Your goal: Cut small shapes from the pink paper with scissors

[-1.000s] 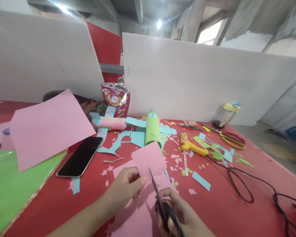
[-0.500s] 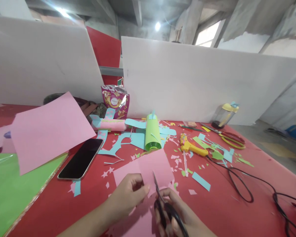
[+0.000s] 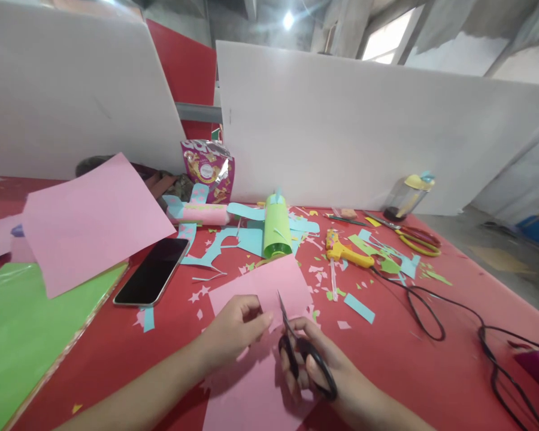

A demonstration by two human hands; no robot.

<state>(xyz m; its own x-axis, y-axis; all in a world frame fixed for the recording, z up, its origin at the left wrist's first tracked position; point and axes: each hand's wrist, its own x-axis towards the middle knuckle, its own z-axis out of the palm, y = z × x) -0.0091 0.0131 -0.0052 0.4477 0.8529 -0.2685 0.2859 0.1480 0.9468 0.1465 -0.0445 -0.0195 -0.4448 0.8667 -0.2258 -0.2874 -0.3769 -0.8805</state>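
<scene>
My left hand (image 3: 239,326) pinches the edge of a pink sheet of paper (image 3: 247,287) with thumb and fingers. Black-handled scissors (image 3: 291,341) are in my right hand (image 3: 323,359), with fingers through the loops. Their blades point away from me and lie over the pink sheet, looking closed or nearly so. Below both hands, another pink sheet (image 3: 247,395) lies on the table. Just beyond the held paper lies a green paper-covered cylinder (image 3: 276,227) with blue wing-like strips. To its left is a pink cylinder (image 3: 204,214) with blue pieces.
A phone (image 3: 153,272), a large pink sheet (image 3: 94,224) and a green pack (image 3: 40,335) are on the left. Rightward lie a yellow glue gun (image 3: 348,254) with its black cord, larger scissors (image 3: 415,239) and a bottle (image 3: 408,197). Paper scraps litter the red table (image 3: 413,383).
The camera view has tilted down slightly, so the table things appear higher. Both hands keep nearly the same pose, with the scissors still over the pink sheet.
</scene>
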